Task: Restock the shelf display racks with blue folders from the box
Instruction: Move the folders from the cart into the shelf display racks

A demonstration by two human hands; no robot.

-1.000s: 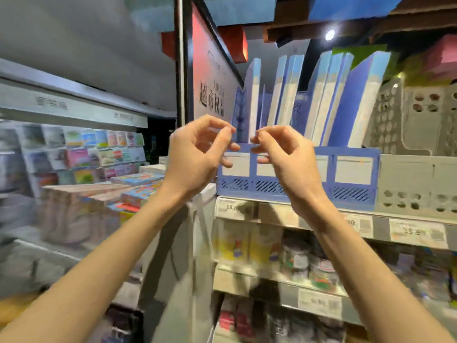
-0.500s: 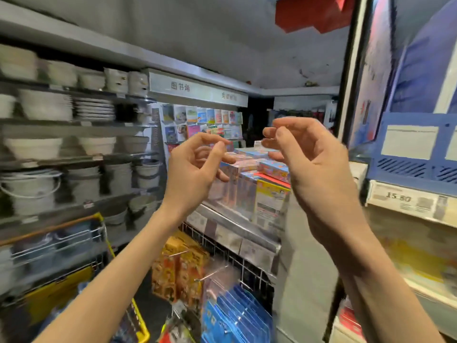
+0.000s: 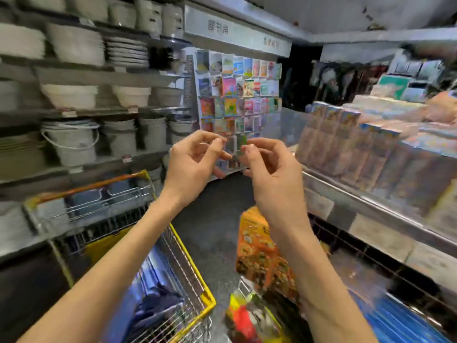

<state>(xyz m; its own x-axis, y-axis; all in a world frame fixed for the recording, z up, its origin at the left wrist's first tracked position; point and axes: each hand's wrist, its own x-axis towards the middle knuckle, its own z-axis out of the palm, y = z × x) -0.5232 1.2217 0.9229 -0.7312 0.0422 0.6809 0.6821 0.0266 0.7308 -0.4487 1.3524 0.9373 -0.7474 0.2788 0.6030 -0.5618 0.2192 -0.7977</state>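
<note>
Two curled, empty grips, left hand and right hand, hover below a blurred sign reading 图书角.

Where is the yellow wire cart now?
In the head view the yellow wire cart stands at lower left, under the left forearm, before the shelves of white bowls.

Blue folders low on the right, badly blurred

A batch of bright blue folders sits slanted at the foot of the right-hand shelving, their edges running toward the bottom corner. More blue shows inside the yellow-rimmed wire trolley on the left, but it is too smeared to tell if it is folders.
</note>
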